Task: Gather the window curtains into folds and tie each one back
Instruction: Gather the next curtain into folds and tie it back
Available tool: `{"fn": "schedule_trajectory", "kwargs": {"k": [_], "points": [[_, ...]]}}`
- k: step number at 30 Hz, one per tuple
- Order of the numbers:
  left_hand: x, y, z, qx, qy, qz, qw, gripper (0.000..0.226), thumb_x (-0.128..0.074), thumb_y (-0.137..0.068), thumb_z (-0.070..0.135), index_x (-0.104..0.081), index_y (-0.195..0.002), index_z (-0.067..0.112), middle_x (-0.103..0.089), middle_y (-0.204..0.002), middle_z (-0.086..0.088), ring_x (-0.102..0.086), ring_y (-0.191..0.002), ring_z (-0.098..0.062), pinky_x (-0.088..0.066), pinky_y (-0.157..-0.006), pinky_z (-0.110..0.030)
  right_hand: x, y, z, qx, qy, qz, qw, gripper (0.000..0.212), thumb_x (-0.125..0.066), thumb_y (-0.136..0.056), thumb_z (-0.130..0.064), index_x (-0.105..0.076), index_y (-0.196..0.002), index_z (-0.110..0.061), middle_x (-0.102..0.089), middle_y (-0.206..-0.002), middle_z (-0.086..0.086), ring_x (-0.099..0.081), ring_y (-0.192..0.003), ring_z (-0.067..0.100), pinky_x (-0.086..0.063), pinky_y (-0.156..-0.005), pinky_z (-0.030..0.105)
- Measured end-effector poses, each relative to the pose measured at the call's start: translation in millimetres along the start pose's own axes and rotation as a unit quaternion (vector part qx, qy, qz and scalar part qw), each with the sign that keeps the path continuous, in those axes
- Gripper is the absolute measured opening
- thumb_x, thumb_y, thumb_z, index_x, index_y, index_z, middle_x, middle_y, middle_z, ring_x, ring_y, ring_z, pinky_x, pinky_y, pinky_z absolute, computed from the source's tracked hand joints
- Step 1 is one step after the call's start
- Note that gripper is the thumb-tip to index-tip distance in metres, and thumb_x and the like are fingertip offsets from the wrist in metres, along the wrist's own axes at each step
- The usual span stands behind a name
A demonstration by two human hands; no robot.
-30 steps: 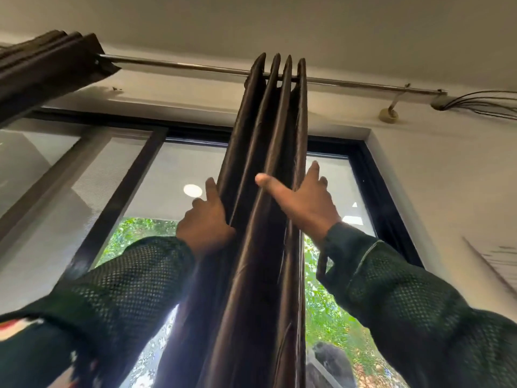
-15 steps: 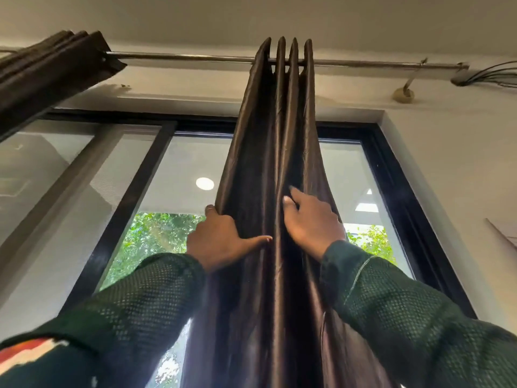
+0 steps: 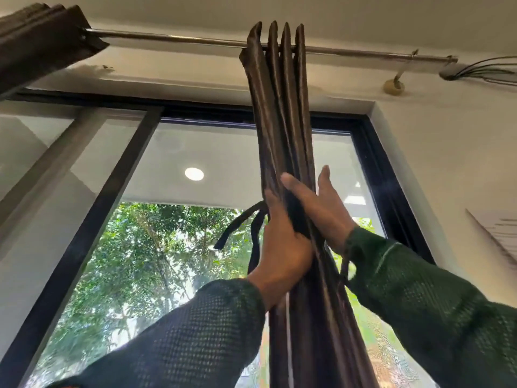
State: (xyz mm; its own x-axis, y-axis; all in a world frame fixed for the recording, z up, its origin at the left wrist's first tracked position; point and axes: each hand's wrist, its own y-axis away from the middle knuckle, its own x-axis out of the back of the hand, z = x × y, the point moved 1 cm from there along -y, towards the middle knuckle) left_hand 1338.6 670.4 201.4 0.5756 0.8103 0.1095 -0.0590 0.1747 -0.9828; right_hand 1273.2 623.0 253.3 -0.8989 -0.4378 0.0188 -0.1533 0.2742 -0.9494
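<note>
Gathered curtain [image 3: 282,113] gripped by left hand [image 3: 282,247]; right hand [image 3: 327,208] pressed flat, fingers straight. Folds likely lost if grip slackened before tie strap [image 3: 237,228] knotted.

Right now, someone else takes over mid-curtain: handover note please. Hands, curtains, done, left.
Left hand: grips the gathered middle curtain from its left side.
Right hand: fingers straight, pressing the bundle from the right.
Middle curtain: hangs from the rod in tight folds, squeezed between both hands. Dark tie strips dangle loose to the left of the left hand, not wrapped.
Second curtain: bunched at the rod's far left; whether it is tied is out of view.
Done: folds gathered.
Left: wrap and knot the tie here, then check the other curtain.
</note>
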Motion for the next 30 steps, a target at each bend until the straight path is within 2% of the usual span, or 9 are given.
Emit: {"fn": "schedule_trajectory", "kwargs": {"k": [1, 3, 5, 8, 12, 16, 22, 27, 30], "points": [[-5.6, 0.9, 4.0, 0.002, 0.050, -0.008, 0.999, 0.076, -0.044, -0.071, -0.003, -0.028, -0.143, 0.017, -0.056, -0.122, 0.004, -0.058, -0.104, -0.012, -0.050, -0.088, -0.032, -1.6, -11.2, -2.6, -0.021, 0.009, -0.014, 1.000, 0.113, -0.072, -0.053, -0.069, -0.029, -0.145, -0.020, -0.058, -0.128, 0.005, -0.058, -0.114, 0.027, -0.046, -0.100, 0.042], [-10.5, 4.1, 13.1, 0.013, 0.060, -0.045, 0.997, 0.056, -0.046, -0.062, 0.001, -0.054, -0.116, 0.011, -0.066, -0.107, -0.008, -0.064, -0.096, -0.020, -0.054, -0.084, -0.043, 0.4, -39.0, -2.5, -0.046, 0.051, -0.021, 0.997, 0.085, -0.078, -0.050, -0.051, -0.057, -0.119, -0.006, -0.067, -0.108, 0.014, -0.065, -0.097, 0.033, -0.054, -0.088, 0.045], [-2.7, 2.3, 25.4, 0.059, 0.024, -0.116, 0.991, 0.034, -0.060, -0.069, 0.001, -0.062, -0.101, 0.010, -0.068, -0.096, -0.009, -0.064, -0.083, -0.020, -0.057, -0.075, -0.036, 13.0, -59.1, 2.7, -0.065, 0.082, 0.003, 0.995, 0.047, -0.069, -0.065, -0.018, -0.062, -0.107, 0.005, -0.066, -0.102, 0.021, -0.064, -0.096, 0.038, -0.054, -0.085, 0.045], [13.1, -9.0, 46.7, 0.139, -0.038, -0.222, 0.964, 0.013, -0.059, -0.088, 0.019, -0.064, -0.097, 0.011, -0.070, -0.093, -0.013, -0.067, -0.079, -0.026, -0.056, -0.067, -0.035, 54.2, -69.0, 17.2, -0.061, 0.129, 0.031, 0.989, 0.035, -0.060, -0.074, -0.005, -0.059, -0.106, 0.010, -0.058, -0.094, 0.022, -0.060, -0.101, 0.038, -0.045, -0.074, 0.033], [4.8, -43.1, 60.2, 0.116, -0.102, -0.132, 0.979, 0.023, -0.056, -0.091, 0.021, -0.062, -0.101, 0.001, -0.071, -0.095, -0.015, -0.069, -0.072, -0.023, -0.057, -0.063, -0.035, 137.5, -85.5, 35.6, -0.066, 0.183, 0.076, 0.978, 0.030, -0.058, -0.085, -0.007, -0.058, -0.108, 0.011, -0.056, -0.102, 0.024, -0.057, -0.108, 0.036, -0.039, -0.076, 0.034], [-35.2, -69.1, 75.1, 0.105, -0.105, -0.064, 0.987, 0.022, -0.055, -0.091, 0.016, -0.063, -0.101, -0.003, -0.072, -0.084, -0.010, -0.069, -0.064, -0.017, -0.057, -0.063, -0.033, 221.6, -94.1, 50.9, -0.080, 0.175, 0.070, 0.979, 0.016, -0.057, -0.084, -0.008, -0.052, -0.070, -0.009, -0.053, -0.094, 0.017, -0.051, -0.088, 0.025, -0.047, -0.089, 0.041], [-120.7, -75.7, 95.6, 0.058, -0.074, -0.087, 0.992, 0.019, -0.055, -0.091, 0.014, -0.062, -0.099, -0.002, -0.071, -0.083, -0.009, -0.068, -0.062, -0.016, -0.056, -0.061, -0.031, 350.2, -104.1, 69.3, -0.095, 0.247, 0.157, 0.951, 0.037, -0.069, -0.075, -0.007, -0.059, -0.102, 0.017, -0.059, -0.096, 0.032, -0.059, -0.089, 0.039, -0.049, -0.081, 0.047], [-165.6, -78.5, 96.8, 0.029, -0.045, -0.067, 0.996, 0.019, -0.056, -0.091, 0.020, -0.061, -0.101, 0.004, -0.066, -0.101, -0.015, -0.066, -0.079, -0.025, -0.055, -0.064, -0.036, 350.8, -66.0, 58.2, -0.079, 0.274, 0.088, 0.954, 0.025, -0.070, -0.072, -0.016, -0.055, -0.069, 0.003, -0.052, -0.072, 0.019, -0.050, -0.072, 0.027, -0.035, -0.057, 0.028], [-207.8, -79.2, 102.7, -0.106, -0.083, 0.078, 0.988, 0.028, -0.064, -0.083, 0.027, -0.063, -0.103, 0.008, -0.063, -0.103, -0.009, -0.063, -0.086, -0.027, -0.055, -0.072, -0.040, 324.5, -53.7, 52.7, -0.028, 0.308, 0.044, 0.950, 0.038, -0.065, -0.076, -0.024, -0.060, -0.099, 0.006, -0.057, -0.094, 0.023, -0.056, -0.088, 0.028, -0.035, -0.061, 0.030]]}}
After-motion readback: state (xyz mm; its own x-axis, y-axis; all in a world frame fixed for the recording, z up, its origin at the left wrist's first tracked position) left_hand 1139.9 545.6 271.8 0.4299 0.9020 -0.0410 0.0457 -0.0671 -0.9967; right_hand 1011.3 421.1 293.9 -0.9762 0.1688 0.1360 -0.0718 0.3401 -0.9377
